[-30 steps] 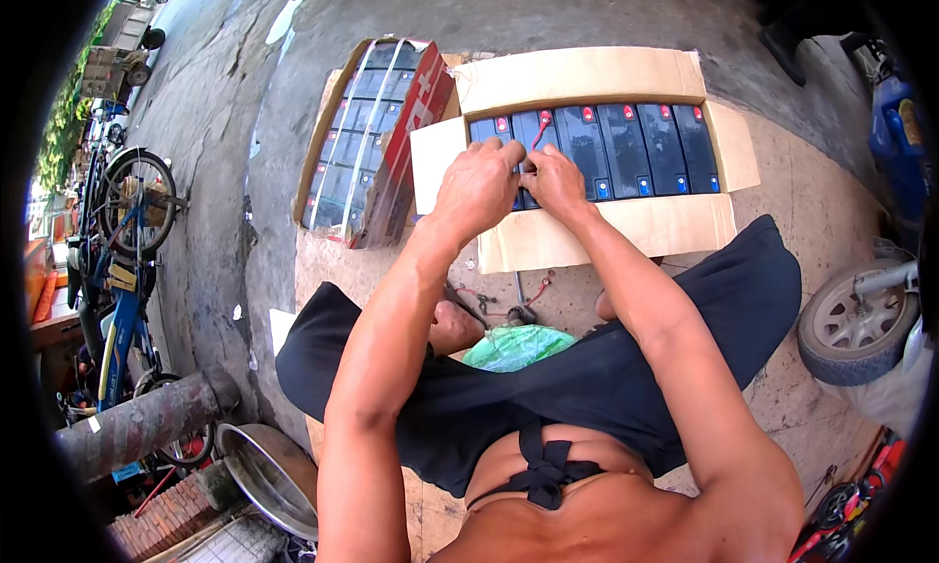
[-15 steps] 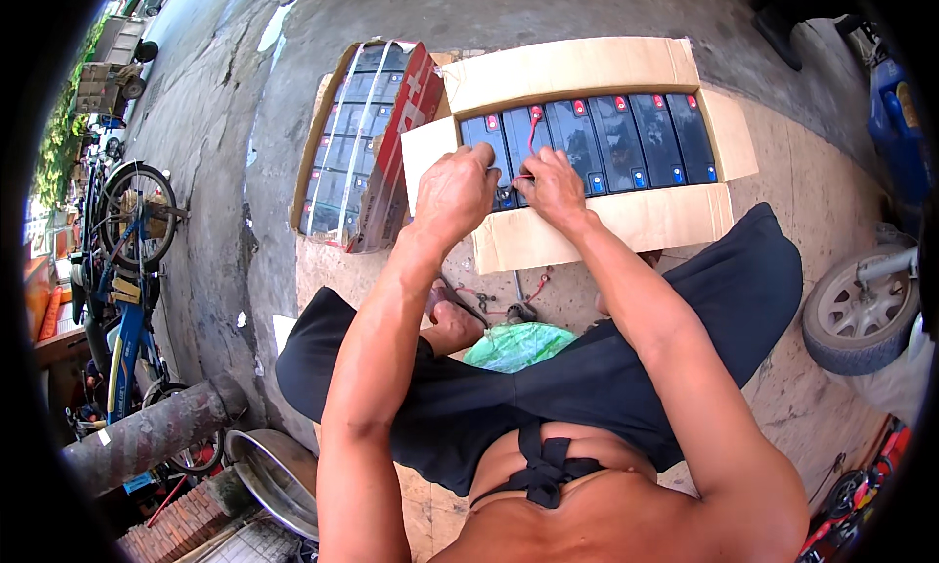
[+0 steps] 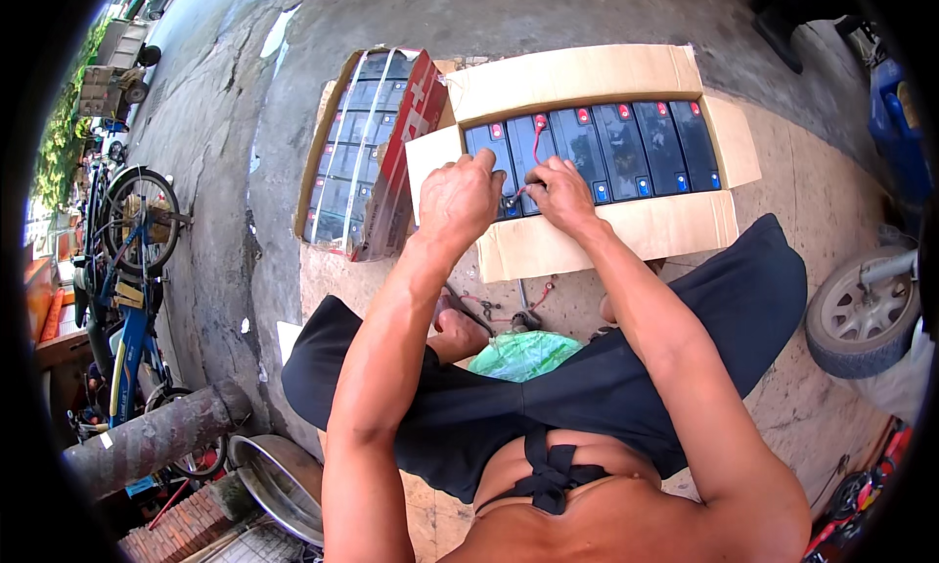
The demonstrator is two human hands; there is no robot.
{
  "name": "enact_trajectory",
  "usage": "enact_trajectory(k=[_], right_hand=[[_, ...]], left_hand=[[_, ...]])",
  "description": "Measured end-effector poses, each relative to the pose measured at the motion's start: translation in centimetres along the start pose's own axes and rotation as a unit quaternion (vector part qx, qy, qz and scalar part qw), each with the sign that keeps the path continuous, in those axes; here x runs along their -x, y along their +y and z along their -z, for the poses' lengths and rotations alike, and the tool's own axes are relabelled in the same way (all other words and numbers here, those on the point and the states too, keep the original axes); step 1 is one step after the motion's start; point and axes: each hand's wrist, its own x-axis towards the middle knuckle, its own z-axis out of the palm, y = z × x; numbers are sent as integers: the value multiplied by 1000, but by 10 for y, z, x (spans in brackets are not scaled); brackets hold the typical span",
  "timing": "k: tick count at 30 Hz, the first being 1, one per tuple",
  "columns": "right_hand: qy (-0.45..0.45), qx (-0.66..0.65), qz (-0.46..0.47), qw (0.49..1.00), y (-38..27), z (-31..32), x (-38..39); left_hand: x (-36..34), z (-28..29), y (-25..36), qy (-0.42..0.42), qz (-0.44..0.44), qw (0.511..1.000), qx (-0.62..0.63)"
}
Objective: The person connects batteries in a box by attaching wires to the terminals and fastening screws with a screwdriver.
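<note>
An open cardboard box (image 3: 611,232) holds a row of dark batteries (image 3: 622,152), each with a red terminal at the far end and a blue one at the near end. From the second battery's red terminal a red wire (image 3: 538,144) runs down to my right hand (image 3: 563,199), whose fingers are closed on its lower part. My left hand (image 3: 458,199) is curled over the first battery's near-left corner, thumb and fingers pinched together. Whatever lies in that pinch is hidden. Between the hands, a dark wire end or connector sits by the first battery's near terminal; its detail is too small to tell.
Left of the box stands a red carton (image 3: 396,172) of more batteries, bound with white straps. Red wire pieces (image 3: 544,291), a metal-shafted tool (image 3: 526,318) and a green plastic bag (image 3: 524,356) lie between my legs. A wheel (image 3: 863,314) is at right, a metal basin (image 3: 279,485) lower left.
The whole scene has shifted slightly down and right in view. My right fingers have moved slightly on the wire; both hands stay over the first two batteries.
</note>
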Motion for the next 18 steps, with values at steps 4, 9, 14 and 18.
enact_trajectory(k=[4, 9, 14, 18], right_hand=[[14, -67, -10, 998, 8, -2, -3], [74, -65, -97, 990, -4, 2, -4], [-3, -26, -127, 991, 2, 5, -11], [-8, -16, -145, 989, -1, 8, -13]], left_hand=[[0, -2, 0, 63, -136, 986, 74], [-1, -1, 3, 17, -32, 999, -7], [-1, 4, 4, 54, -98, 993, 34], [-7, 10, 6, -76, 56, 995, -28]])
